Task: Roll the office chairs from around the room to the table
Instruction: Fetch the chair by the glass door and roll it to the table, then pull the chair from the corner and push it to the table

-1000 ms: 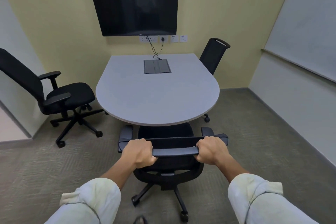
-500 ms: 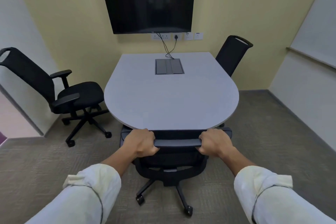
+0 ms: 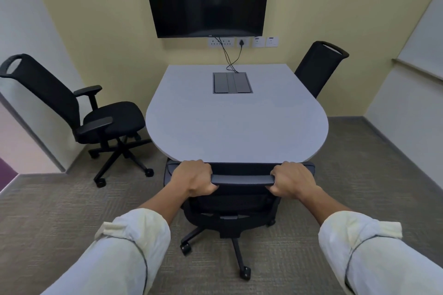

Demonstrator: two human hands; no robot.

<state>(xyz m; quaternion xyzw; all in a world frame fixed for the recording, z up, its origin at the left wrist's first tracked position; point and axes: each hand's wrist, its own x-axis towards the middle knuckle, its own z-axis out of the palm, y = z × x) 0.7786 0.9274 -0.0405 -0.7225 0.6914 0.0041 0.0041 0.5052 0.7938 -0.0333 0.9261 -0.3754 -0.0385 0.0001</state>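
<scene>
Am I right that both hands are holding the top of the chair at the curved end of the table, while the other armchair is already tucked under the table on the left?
Not quite. The head view shows the left hand and right hand gripping the near chair at the table, but the left chair is not tucked in: it stands apart, by the wall.

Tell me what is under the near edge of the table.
Under the table goes the front of the black chair gripped by the left hand and right hand. Its seat is covered by the tabletop.
</scene>
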